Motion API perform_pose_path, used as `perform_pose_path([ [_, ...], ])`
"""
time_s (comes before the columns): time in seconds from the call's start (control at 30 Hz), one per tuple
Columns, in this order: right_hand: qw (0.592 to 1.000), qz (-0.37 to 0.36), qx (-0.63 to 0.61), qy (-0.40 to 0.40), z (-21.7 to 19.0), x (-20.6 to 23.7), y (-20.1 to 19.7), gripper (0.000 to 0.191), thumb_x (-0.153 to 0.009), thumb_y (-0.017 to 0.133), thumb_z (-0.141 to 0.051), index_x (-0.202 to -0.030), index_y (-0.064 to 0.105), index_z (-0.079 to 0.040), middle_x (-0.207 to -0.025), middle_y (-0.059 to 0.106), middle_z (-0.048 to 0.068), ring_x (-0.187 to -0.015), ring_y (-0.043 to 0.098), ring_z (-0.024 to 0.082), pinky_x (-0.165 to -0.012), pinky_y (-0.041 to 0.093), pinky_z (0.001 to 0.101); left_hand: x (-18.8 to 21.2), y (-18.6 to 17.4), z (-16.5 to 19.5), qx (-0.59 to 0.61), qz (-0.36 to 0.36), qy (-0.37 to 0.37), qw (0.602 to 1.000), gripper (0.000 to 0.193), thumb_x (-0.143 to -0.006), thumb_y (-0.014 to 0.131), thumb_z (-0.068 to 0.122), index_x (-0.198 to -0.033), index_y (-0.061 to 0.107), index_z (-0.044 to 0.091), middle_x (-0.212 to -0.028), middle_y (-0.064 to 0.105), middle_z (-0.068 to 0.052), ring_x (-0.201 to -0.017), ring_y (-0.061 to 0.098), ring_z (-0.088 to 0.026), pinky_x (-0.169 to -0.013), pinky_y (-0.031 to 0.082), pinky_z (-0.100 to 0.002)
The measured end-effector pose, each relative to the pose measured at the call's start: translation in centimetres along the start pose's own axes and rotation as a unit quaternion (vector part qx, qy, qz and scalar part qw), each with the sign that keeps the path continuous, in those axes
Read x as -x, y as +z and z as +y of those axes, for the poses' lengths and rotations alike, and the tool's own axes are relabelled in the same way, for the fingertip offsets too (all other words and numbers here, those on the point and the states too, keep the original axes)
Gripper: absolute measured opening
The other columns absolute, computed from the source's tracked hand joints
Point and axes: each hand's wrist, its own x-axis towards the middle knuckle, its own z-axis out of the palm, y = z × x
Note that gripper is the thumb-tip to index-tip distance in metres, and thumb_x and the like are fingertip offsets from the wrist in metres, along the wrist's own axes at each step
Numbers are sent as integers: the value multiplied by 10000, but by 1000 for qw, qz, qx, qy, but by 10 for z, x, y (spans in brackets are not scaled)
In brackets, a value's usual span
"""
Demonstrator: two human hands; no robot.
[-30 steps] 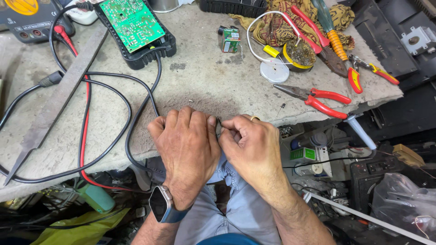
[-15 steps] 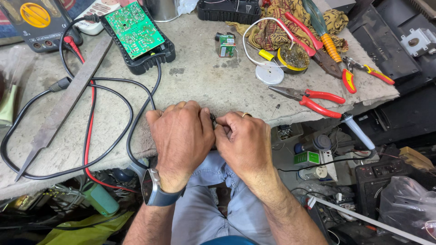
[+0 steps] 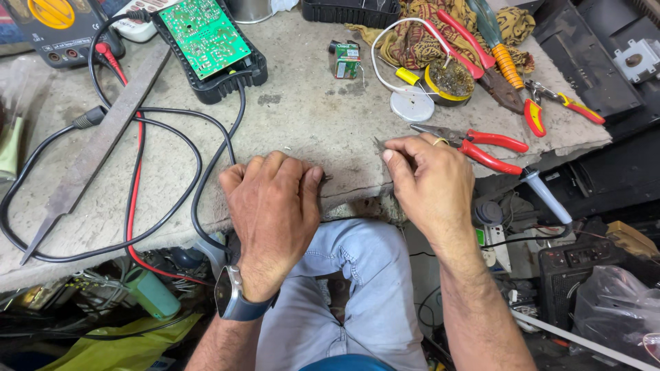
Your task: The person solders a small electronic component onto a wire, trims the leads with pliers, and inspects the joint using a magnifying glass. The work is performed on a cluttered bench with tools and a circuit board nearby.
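Observation:
My left hand (image 3: pixel 275 206) rests knuckles-up on the front edge of the stone bench (image 3: pixel 302 124), fingers curled shut. A small dark piece (image 3: pixel 324 177) pokes out by its forefinger. My right hand (image 3: pixel 430 182) is a little apart to the right, its thumb and forefinger pinching a thin pointed metal bit (image 3: pixel 379 144). Just behind its knuckles lie red-handled pliers (image 3: pixel 485 148). A smartwatch (image 3: pixel 237 299) is on my left wrist, and my knee in jeans shows below the bench.
A green circuit board (image 3: pixel 204 34) in a black case sits at the back, with a multimeter (image 3: pixel 51 24), red and black leads (image 3: pixel 134 178) and a long metal file (image 3: pixel 96 148) on the left. A solder tin (image 3: pixel 448 79), screwdriver (image 3: pixel 505 65) and cutters (image 3: pixel 550 103) lie right.
My hands were pressed together over a small part at the bench edge. They have now drawn apart, the right hand moving right toward the pliers with a thin bit pinched.

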Motion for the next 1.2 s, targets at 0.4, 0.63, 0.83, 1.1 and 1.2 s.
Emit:
perform_pose_path([
  [0.4,939,-173,-294,-50,-18,-9,6,470,-875,790,-102,-1315,644,-22,-1147,737,53,-944,610,95,-812,519,240,11,-8,-13,120,76,60,988,76,-987,742,175,-1027,711,119,-978,643,-31,-942,598,-242,-914,383,-419],
  [0.63,972,-160,-143,-99,-16,-15,6,215,-946,710,-86,-1159,732,-59,-1111,716,79,-1018,686,215,-878,544,352,-8,-23,-29,109,29,41,993,83,-994,742,174,-954,721,104,-861,686,-35,-740,575,-263,-794,366,-396],
  [0.83,950,-225,-117,-183,-17,-23,4,210,-938,715,-98,-1140,740,-45,-1075,712,102,-1038,666,294,-910,518,384,-9,-22,-38,210,-11,19,977,59,-969,735,163,-950,728,107,-796,651,-43,-752,618,-240,-766,395,-379],
  [1.1,951,-177,-193,-164,-32,-17,6,372,-843,860,-192,-1148,726,-26,-1090,717,112,-1007,694,229,-890,546,331,-6,-24,-42,237,-4,29,971,47,-940,742,146,-947,726,103,-821,673,-41,-760,608,-249,-784,394,-389],
  [1.2,955,-163,-185,-164,-37,-17,10,400,-803,888,-184,-1128,728,-16,-1059,716,116,-980,694,229,-868,548,328,-6,-23,-43,233,5,46,971,61,-943,746,156,-944,718,102,-839,674,-42,-804,622,-254,-796,395,-395],
])
